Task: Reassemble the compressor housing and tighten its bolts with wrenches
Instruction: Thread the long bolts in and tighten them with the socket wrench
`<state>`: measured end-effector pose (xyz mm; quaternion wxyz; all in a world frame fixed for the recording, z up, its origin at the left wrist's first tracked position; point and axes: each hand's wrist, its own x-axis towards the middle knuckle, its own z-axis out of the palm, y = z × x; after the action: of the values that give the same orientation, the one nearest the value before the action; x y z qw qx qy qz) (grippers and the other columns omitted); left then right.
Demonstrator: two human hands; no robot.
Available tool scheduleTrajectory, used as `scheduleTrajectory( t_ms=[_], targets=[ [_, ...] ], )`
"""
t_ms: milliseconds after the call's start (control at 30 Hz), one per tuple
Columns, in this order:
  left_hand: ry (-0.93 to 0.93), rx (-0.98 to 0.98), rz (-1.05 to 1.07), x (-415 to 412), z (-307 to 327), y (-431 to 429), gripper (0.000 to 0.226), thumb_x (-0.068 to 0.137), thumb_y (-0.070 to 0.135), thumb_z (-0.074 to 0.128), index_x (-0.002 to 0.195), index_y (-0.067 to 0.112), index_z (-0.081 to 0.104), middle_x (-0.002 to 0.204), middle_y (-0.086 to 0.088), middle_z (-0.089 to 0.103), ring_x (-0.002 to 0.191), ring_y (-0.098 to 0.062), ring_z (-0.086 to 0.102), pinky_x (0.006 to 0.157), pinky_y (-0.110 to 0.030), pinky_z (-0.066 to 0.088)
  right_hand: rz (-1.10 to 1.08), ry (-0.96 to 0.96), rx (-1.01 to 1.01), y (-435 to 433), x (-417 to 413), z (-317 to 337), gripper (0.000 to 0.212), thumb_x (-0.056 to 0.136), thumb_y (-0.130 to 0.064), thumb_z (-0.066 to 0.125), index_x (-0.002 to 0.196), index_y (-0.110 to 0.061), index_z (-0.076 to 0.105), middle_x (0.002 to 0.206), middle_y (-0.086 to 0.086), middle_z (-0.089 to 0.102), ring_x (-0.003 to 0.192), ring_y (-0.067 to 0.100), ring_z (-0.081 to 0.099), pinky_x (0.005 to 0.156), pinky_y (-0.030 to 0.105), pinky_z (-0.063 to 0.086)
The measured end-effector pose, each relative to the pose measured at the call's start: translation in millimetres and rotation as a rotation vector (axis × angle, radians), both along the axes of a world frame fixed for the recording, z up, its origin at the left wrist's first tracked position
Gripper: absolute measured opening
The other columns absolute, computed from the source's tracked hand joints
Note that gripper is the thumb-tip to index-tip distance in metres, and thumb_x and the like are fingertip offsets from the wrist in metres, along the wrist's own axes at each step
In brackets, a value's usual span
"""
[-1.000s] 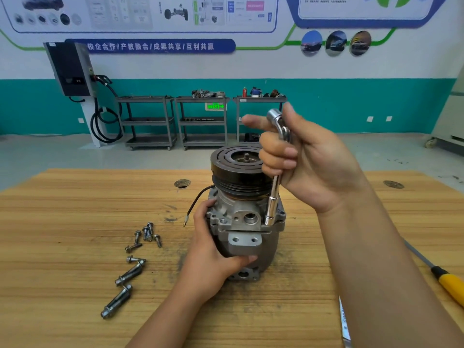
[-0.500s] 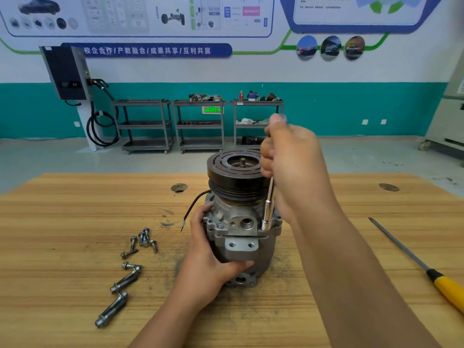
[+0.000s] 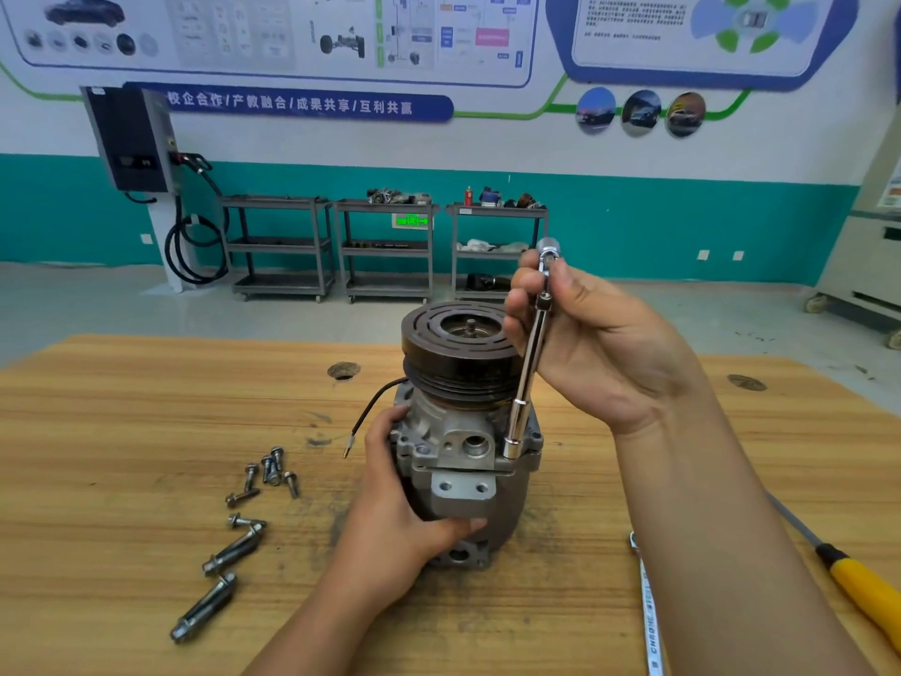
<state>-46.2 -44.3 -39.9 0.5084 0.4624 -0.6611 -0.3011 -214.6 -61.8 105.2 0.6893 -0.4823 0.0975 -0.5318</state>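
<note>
A grey compressor with a black pulley on top stands upright on the wooden table. My left hand grips its housing from the left and front. My right hand holds the upper end of a chrome socket wrench between fingers and thumb. The wrench stands nearly upright, and its socket sits on the housing flange at the right. A black wire hangs from the compressor's left side.
Several loose bolts and longer bolts lie on the table to the left. A yellow-handled screwdriver lies at the right, and a flat chrome wrench lies near my right forearm. Shelving carts stand by the far wall.
My right hand has turned around the wrench top, from back-of-hand toward me to palm showing, with the wrench head visible again. The socket stays on the same flange spot. My left hand has not moved.
</note>
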Motion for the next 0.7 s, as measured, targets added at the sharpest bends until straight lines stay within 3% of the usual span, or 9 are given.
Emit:
scheduleTrajectory(
  t_ms=[100, 233, 433, 600, 700],
  targets=[
    [-0.002, -0.003, -0.006, 1, 0, 0, 0.106, 0.047, 0.04, 0.086, 0.115, 0.07, 0.011, 0.123, 0.032, 0.046, 0.114, 0.0, 0.053, 0.095, -0.023, 0.043, -0.033, -0.011, -0.01, -1, 2, -2, 0.015, 0.083, -0.016, 0.045, 0.093, -0.012, 0.056, 0.074, -0.005, 0.068, 0.059, 0.004, 0.062, 0.059, 0.019, 0.053],
    [0.0, 0.009, -0.01, 0, 0, 0, 0.105, 0.048, 0.041, 0.085, 0.115, 0.07, 0.01, 0.118, 0.037, 0.047, 0.111, 0.001, 0.055, 0.093, -0.022, 0.044, 0.009, 0.007, -0.065, -1, 4, -1, 0.03, 0.085, -0.013, 0.042, 0.113, -0.008, 0.051, 0.074, -0.006, 0.065, 0.057, 0.004, 0.058, 0.058, 0.018, 0.05],
    [-0.01, -0.003, 0.005, 1, -1, -1, 0.107, 0.05, 0.034, 0.088, 0.114, 0.07, 0.011, 0.122, 0.032, 0.047, 0.112, 0.001, 0.054, 0.096, -0.024, 0.044, -0.074, -0.01, -0.073, -1, 8, 0, 0.015, 0.079, -0.012, 0.046, 0.093, -0.012, 0.05, 0.068, -0.005, 0.065, 0.061, 0.007, 0.065, 0.06, 0.019, 0.053],
    [-0.001, 0.009, 0.0, 0, -1, -1, 0.107, 0.052, 0.032, 0.088, 0.115, 0.07, 0.01, 0.119, 0.035, 0.049, 0.111, 0.007, 0.053, 0.093, -0.019, 0.042, -0.379, 0.136, -0.231, 7, 6, 3, 0.025, 0.07, -0.011, 0.062, 0.089, -0.011, 0.044, 0.072, 0.006, 0.072, 0.066, 0.02, 0.071, 0.056, 0.024, 0.055],
    [0.009, 0.023, 0.0, 0, -1, 0, 0.107, 0.05, 0.036, 0.087, 0.116, 0.07, 0.01, 0.121, 0.029, 0.051, 0.111, 0.005, 0.054, 0.093, -0.021, 0.042, -0.706, 0.344, -0.356, 13, 8, 6, 0.034, 0.072, -0.006, 0.074, 0.08, -0.016, 0.042, 0.069, 0.007, 0.072, 0.063, 0.02, 0.071, 0.056, 0.032, 0.057]
  ],
)
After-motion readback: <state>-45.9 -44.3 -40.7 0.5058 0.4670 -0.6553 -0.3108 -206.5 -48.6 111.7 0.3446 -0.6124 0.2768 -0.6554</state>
